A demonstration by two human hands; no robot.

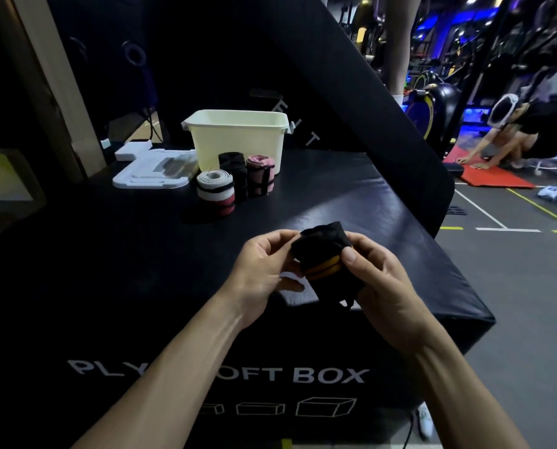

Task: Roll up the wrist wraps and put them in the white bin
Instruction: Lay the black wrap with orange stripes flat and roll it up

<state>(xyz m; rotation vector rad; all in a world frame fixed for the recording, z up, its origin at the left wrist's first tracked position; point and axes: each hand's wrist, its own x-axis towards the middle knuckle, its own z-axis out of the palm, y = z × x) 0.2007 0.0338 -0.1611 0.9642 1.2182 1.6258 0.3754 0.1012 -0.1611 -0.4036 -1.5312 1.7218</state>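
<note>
Both hands were closed on one black wrist wrap with orange stripes (321, 254), held just above the near part of the black padded tabletop (351, 196): the left hand (264, 270) gripped its left side, the right hand (377, 273) pinched its right side with the thumb on top. The roll's long axis ran from near-right to far-left, and a loose tail hung below it. Farther back stood three rolled wraps, upright and touching: one white wrap with red and black bands (215, 191), one black wrap (235, 173), one pink wrap (260, 173). Just behind them sat one white bin (238, 134), with one white lid (150, 171) lying to its left. Beyond lay a dim gym floor with painted lines and a red mat (494, 176).
</note>
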